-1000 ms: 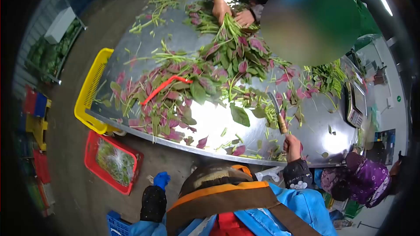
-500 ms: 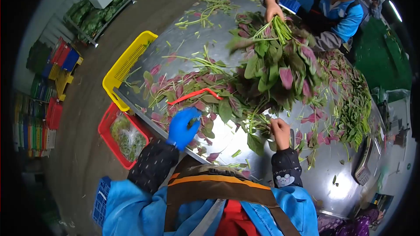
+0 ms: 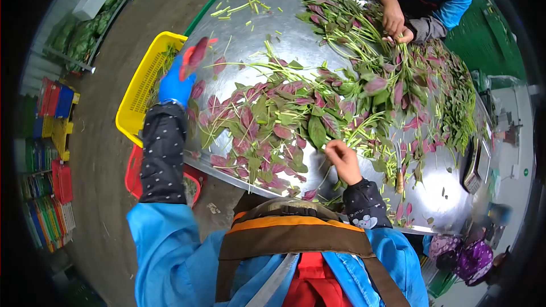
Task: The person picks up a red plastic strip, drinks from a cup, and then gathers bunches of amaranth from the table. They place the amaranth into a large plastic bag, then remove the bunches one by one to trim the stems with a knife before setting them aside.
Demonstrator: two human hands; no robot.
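My left hand (image 3: 177, 86), in a blue glove, is raised over the table's left edge beside the yellow basket. It is closed on a red strip (image 3: 184, 67), with a purple leaf (image 3: 197, 52) against it. Bare, my right hand (image 3: 344, 162) hovers at the near side of the pile, fingertips pinched together close to a broad green leaf (image 3: 317, 132). What those fingers hold, if anything, is too small to make out. Red-and-green leafy vegetables (image 3: 250, 128) lie loose between my hands.
The yellow basket (image 3: 133, 99) stands left of the metal table (image 3: 259, 31), above a red basket (image 3: 134, 173). A wooden-handled knife (image 3: 399, 181) lies right of my right hand. Across the table, a co-worker's hands (image 3: 396, 27) handle stems. A scale-like device (image 3: 473, 173) sits far right.
My left hand has moved up and left, and the red strip has left the leaf pile with it. My right hand shifted slightly left. The co-worker has lowered the lifted bunch to the table.
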